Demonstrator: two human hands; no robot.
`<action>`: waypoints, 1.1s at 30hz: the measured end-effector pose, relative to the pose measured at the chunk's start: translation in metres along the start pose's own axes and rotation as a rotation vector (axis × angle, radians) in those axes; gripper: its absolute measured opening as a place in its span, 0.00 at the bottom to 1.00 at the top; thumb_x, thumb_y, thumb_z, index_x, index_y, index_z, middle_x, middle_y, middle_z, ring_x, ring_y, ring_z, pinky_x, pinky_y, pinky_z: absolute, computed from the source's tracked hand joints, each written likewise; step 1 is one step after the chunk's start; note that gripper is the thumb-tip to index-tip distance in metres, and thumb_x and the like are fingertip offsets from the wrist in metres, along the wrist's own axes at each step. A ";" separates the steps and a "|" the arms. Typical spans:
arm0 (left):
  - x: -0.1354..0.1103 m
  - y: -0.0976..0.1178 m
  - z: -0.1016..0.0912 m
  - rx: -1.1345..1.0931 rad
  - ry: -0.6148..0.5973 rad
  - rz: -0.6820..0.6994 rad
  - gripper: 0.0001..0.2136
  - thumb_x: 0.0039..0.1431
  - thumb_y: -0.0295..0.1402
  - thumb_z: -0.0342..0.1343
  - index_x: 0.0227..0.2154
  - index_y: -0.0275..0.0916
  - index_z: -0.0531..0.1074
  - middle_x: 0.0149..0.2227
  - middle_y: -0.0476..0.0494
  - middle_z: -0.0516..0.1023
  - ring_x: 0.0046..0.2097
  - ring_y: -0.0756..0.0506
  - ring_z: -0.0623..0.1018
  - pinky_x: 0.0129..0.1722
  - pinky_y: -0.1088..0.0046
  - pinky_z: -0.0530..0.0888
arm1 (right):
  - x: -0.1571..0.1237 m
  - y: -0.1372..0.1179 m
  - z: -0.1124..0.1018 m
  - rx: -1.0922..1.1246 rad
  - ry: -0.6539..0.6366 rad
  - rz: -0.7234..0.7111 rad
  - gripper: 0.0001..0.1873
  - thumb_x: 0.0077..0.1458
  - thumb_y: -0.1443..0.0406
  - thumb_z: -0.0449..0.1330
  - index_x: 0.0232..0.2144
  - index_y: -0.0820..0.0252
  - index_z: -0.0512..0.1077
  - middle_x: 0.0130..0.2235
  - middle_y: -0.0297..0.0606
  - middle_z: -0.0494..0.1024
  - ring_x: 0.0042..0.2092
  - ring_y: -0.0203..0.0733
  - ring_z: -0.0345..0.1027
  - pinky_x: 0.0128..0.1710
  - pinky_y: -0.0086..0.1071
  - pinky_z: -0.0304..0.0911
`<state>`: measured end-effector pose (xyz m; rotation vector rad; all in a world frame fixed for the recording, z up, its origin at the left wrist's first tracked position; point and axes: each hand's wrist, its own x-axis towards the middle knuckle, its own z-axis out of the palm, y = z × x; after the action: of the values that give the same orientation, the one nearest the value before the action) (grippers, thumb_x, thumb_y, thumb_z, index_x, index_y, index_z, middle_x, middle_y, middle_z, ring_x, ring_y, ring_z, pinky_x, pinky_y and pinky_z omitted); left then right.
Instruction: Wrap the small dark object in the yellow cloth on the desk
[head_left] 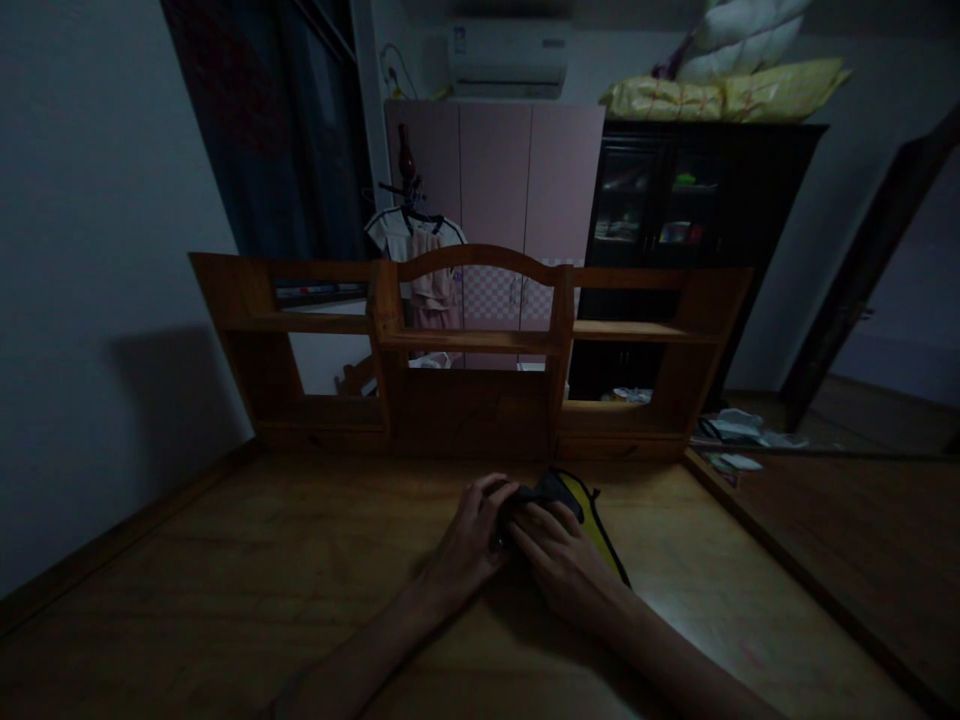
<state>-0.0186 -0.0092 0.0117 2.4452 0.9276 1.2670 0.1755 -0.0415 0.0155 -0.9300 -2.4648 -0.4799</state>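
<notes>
My left hand (474,532) is closed around the left side of a small dark object (527,494) with a smooth, rounded look. From the right, my right hand (559,558) curls its fingers over the same object, so most of it is hidden and its kind is unclear in the dim light. Partly behind and beneath my right hand lies a yellow pouch (592,520) with black edging and what looks like a small tab on its rim. Both hands are just above or resting on the wooden tabletop (360,570).
A wooden shelf unit (469,342) with open compartments stands along the far edge. A white wall (97,300) borders the left side. To the right, a raised wooden edge (787,570) separates another brown surface, with papers and plastic bags (739,428) farther back.
</notes>
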 end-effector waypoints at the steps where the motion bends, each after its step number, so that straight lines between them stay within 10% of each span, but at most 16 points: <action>1: 0.000 0.000 0.001 -0.002 0.008 -0.002 0.35 0.53 0.22 0.59 0.61 0.50 0.53 0.61 0.41 0.56 0.62 0.40 0.61 0.60 0.55 0.65 | 0.000 0.000 0.000 0.001 -0.001 0.002 0.27 0.61 0.71 0.51 0.62 0.63 0.57 0.62 0.45 0.64 0.64 0.48 0.51 0.61 0.47 0.49; 33: 0.000 0.002 0.003 0.003 -0.030 -0.048 0.40 0.50 0.23 0.61 0.63 0.51 0.50 0.58 0.42 0.59 0.59 0.40 0.63 0.58 0.55 0.66 | -0.002 0.005 0.010 -0.023 0.048 -0.067 0.22 0.58 0.72 0.53 0.56 0.67 0.65 0.56 0.48 0.71 0.61 0.48 0.56 0.60 0.45 0.58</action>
<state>-0.0154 -0.0105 0.0108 2.4220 0.9747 1.2105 0.1770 -0.0343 0.0069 -0.8370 -2.4586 -0.5479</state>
